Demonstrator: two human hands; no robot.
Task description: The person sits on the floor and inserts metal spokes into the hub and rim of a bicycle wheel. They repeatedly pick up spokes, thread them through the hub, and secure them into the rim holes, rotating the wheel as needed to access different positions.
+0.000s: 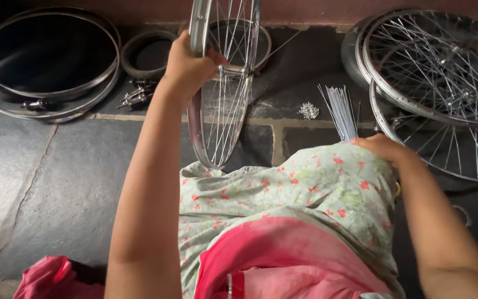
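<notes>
A silver bicycle wheel (221,119) with thin spokes stands upright on the dark stone floor in front of my knee. My left hand (188,63) grips it at the hub, fingers wrapped through the spokes. My right hand (382,148) rests on my knee, covered in floral green cloth, right next to a bundle of loose silver spokes (341,111) lying on the floor. Whether its fingers hold any spoke is hidden. A small heap of metal nipples (308,111) lies left of the bundle.
Two spoked wheels (443,72) lie stacked at the right. Bare rims (45,88) and a small tyre (149,54) lie at the back left, with a few axle parts (135,97) beside them. Pink cloth (45,277) sits at the lower left.
</notes>
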